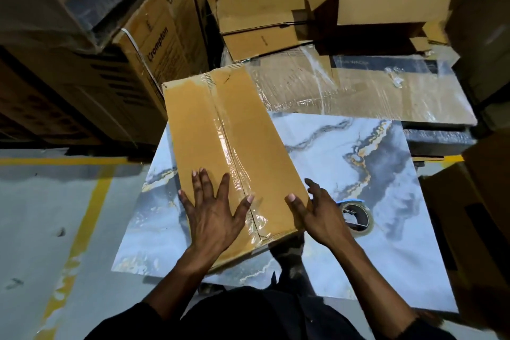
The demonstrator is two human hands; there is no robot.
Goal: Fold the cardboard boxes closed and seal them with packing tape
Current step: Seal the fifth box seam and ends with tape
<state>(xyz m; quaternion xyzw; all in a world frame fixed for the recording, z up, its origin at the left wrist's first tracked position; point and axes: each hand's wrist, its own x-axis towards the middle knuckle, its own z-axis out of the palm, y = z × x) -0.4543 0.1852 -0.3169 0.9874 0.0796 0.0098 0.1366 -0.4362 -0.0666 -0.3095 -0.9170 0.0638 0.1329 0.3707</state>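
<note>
A long brown cardboard box (pixel 198 130) lies closed on a marble-patterned table (pixel 386 243), with clear tape running along its centre seam. My left hand (pixel 212 212) presses flat on the near end of the box top, fingers spread, thumb at the taped seam. My right hand (pixel 317 210) holds the box's near right corner, thumb on top and fingers along the side. A roll of clear packing tape (pixel 356 217) lies on the table just right of my right hand.
An open empty cardboard box (pixel 392 8) stands at the back right beside a stack of flattened boxes (pixel 259 8). A plastic-wrapped flat carton (pixel 358 91) lies behind the table. Tall printed cartons (pixel 154 44) rise at the left. Yellow floor lines (pixel 80 215) run lower left.
</note>
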